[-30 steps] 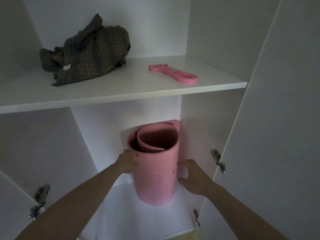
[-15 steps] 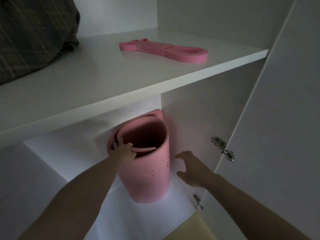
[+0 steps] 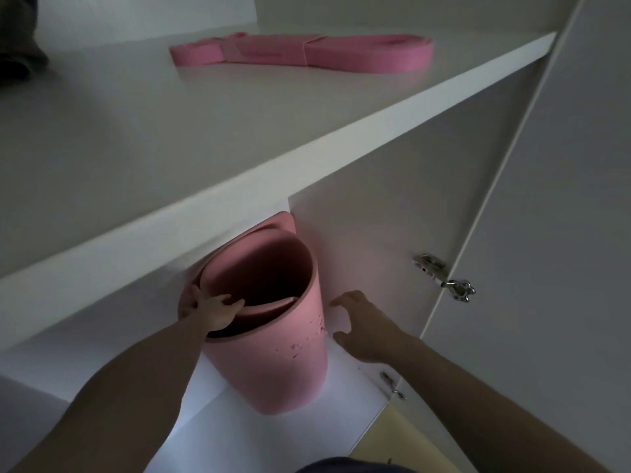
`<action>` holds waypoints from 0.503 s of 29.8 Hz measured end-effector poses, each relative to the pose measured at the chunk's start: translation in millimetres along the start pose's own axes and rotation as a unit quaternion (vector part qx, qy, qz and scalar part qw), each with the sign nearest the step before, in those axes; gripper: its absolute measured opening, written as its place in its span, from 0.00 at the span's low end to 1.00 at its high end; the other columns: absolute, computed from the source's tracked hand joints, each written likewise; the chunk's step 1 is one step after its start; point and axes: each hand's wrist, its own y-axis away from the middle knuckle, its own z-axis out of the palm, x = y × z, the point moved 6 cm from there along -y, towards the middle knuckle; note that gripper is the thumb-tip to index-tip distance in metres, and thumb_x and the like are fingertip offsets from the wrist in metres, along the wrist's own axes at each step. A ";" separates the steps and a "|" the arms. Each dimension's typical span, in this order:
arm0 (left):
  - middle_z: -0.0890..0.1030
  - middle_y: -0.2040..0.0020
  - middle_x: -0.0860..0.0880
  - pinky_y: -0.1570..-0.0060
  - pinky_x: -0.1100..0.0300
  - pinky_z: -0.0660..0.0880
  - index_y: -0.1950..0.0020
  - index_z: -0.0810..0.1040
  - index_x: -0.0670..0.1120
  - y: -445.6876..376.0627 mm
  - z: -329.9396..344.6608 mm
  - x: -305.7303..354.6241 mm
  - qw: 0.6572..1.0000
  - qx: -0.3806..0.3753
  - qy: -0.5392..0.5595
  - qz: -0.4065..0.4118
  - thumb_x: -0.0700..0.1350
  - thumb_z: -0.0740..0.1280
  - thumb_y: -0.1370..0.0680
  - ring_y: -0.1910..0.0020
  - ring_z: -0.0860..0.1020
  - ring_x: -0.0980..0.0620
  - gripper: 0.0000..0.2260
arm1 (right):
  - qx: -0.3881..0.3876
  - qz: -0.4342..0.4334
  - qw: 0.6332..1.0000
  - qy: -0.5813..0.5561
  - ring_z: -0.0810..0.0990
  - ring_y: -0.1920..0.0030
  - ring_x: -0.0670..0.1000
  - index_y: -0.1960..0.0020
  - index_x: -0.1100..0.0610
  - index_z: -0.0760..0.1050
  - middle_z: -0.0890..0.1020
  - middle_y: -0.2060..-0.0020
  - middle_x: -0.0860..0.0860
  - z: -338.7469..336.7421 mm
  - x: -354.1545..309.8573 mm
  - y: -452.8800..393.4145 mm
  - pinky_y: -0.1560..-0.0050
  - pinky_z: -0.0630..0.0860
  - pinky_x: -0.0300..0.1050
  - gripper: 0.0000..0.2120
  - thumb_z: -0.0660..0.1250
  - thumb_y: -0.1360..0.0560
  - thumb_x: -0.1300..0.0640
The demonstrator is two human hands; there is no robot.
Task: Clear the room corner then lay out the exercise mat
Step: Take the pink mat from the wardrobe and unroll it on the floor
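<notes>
You face a dim white wardrobe [image 3: 392,206]: a shelf [image 3: 239,138] crosses overhead, its door [image 3: 563,233] open right on metal hinges [image 3: 444,278]; yellowish floor [image 3: 403,435] shows near.

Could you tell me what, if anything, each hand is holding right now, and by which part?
The left hand grips the rolled pink mat by its top rim, fingers hooked inside. The right hand holds nothing; it hovers open beside the roll.

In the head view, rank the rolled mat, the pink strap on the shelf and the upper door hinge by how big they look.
1. Rolled mat
2. Pink strap, though it lies farther from the camera, so its true size against the mat is unsure
3. Upper door hinge, clearly smallest
</notes>
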 end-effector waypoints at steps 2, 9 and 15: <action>0.48 0.17 0.43 0.22 0.37 0.50 0.24 0.70 0.60 9.4 -12.2 1.7 0.999 0.024 -0.005 -0.022 0.86 0.51 0.40 0.19 0.46 0.35 0.51 | -0.001 0.007 1.000 -0.003 0.69 0.27 0.55 0.23 0.49 0.65 0.62 0.23 0.50 4.5 3.9 -4.3 0.25 0.68 0.52 0.29 0.69 0.22 0.52; 0.74 0.29 0.39 0.31 0.50 0.72 0.29 0.73 0.37 66.6 -39.1 7.7 0.998 0.004 -0.039 -0.043 0.56 0.69 0.22 0.32 0.75 0.40 0.29 | 0.010 0.023 1.000 -0.009 0.70 0.28 0.55 0.24 0.49 0.66 0.62 0.24 0.50 10.2 16.9 -10.8 0.26 0.68 0.52 0.28 0.69 0.22 0.52; 0.78 0.43 0.37 0.56 0.49 0.83 0.28 0.55 0.38 66.4 -23.4 -17.5 0.987 0.078 0.138 -0.039 0.52 0.82 0.35 0.51 0.82 0.39 0.48 | -0.003 0.031 0.999 -0.025 0.70 0.28 0.55 0.24 0.49 0.66 0.63 0.24 0.50 15.4 26.0 -9.1 0.26 0.67 0.52 0.28 0.69 0.22 0.52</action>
